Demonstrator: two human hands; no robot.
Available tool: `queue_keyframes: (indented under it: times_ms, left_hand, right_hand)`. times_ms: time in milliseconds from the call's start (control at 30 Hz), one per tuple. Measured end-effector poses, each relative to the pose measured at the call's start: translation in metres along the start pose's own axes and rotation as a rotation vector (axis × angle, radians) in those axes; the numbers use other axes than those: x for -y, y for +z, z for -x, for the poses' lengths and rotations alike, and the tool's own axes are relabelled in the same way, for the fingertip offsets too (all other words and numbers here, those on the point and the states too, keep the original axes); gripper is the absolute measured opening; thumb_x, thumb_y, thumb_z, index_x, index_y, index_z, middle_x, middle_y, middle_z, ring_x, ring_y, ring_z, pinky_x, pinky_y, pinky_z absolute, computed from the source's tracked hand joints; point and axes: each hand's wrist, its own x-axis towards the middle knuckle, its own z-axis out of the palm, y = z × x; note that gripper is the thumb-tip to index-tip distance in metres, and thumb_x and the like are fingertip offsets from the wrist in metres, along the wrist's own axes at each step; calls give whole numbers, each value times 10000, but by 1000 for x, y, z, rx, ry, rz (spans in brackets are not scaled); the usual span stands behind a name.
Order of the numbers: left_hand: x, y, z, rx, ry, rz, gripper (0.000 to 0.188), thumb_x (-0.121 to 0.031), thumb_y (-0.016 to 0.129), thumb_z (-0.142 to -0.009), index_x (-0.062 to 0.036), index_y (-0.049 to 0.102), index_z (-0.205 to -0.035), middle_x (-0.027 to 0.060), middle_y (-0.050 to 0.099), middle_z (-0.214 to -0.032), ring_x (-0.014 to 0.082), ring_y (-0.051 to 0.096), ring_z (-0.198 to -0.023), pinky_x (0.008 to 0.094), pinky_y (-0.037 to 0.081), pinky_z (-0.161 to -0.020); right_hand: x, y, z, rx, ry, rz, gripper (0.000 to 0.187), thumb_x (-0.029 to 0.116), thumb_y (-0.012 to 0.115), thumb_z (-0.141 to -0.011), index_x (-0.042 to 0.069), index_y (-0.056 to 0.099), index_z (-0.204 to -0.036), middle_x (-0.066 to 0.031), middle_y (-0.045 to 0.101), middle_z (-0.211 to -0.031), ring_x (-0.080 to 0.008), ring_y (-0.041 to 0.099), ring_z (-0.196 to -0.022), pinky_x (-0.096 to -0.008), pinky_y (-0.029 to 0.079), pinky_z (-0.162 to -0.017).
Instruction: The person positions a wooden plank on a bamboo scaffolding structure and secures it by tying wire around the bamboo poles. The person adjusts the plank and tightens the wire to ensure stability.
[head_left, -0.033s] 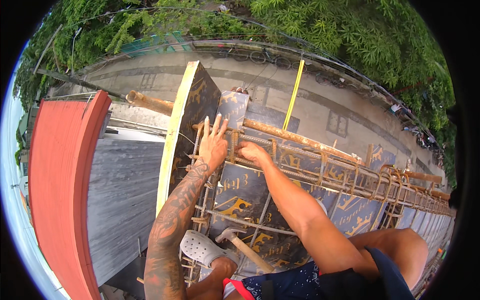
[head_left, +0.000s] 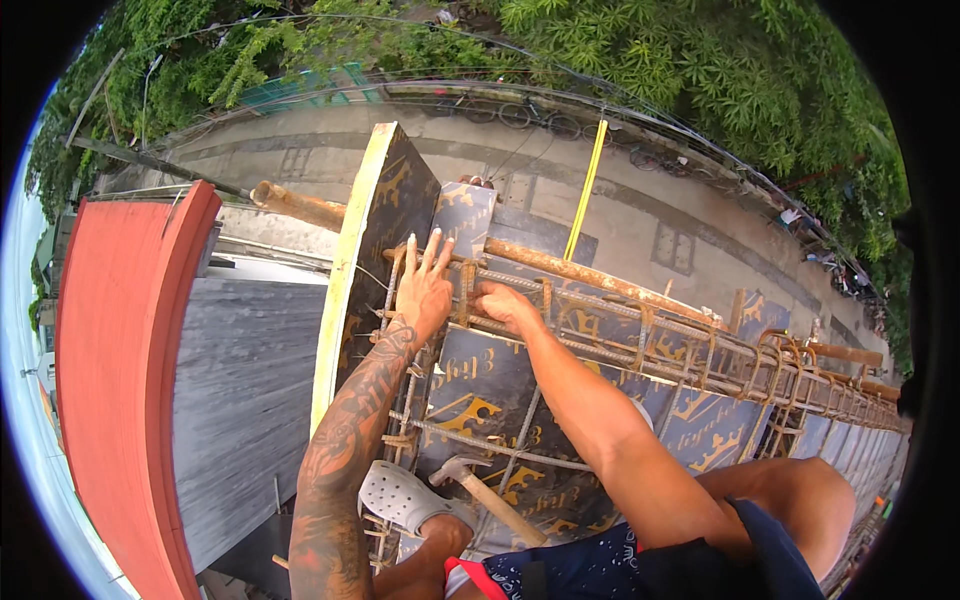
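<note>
Rusty brown steel bars tied into a long cage with square loops (head_left: 645, 330) run from the middle of the scene away to the right, beside flat dark boards with gold print (head_left: 465, 350). The left hand (head_left: 426, 297) lies palm down over the left end of the cage, with its fingers spread apart and pointing to the far side. It may rest there to keep the bars still, or to help the person balance; I cannot tell which. Just to its right, the right hand (head_left: 508, 308) has its fingers bent in among the bars by a loop. Its fingertips are hidden, so I cannot tell if they pinch something or only touch it. On the near side, a claw hammer with a grey metal head and a wooden handle (head_left: 505, 508) lies beside a grey clog with round holes (head_left: 400, 492), likely put there so it is easy to reach. A tall dark board with a pale yellow edge (head_left: 405, 190) stands up like a wall at the left, so the left hand seems to have little room that way. Past the long, rusty round pipe (head_left: 590, 275) on the far side, the grey paved ground (head_left: 640, 190) is down below, so a dropped thing could fall. The right hand seems to have more room toward the right, but the small gaps between the bars could catch fingers.
</note>
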Motion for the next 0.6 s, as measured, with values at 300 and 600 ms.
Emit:
queue_keyframes:
  times_ms: [300,600]
  left_hand:
    - [9,17,-19,46,14,-17,200,-193,625,-865,-107,795,-804,124,547,-1475,339,244,-1544,666,42,-1248]
    - [17,14,-13,-35,109,113,159,-140,642,-822,-80,766,-742,129,523,-1494,343,243,-1544,663,75,-1250]
  right_hand:
    - [14,2,16,-212,-65,209,455,136,631,-855,-5,674,-1286,-187,707,-1248,-288,646,-1186,-357,469,-1037]
    - [31,28,58,-414,-19,554,403,217,542,-937,28,682,-1265,-281,699,-1180,-447,658,-1148,-511,513,-994]
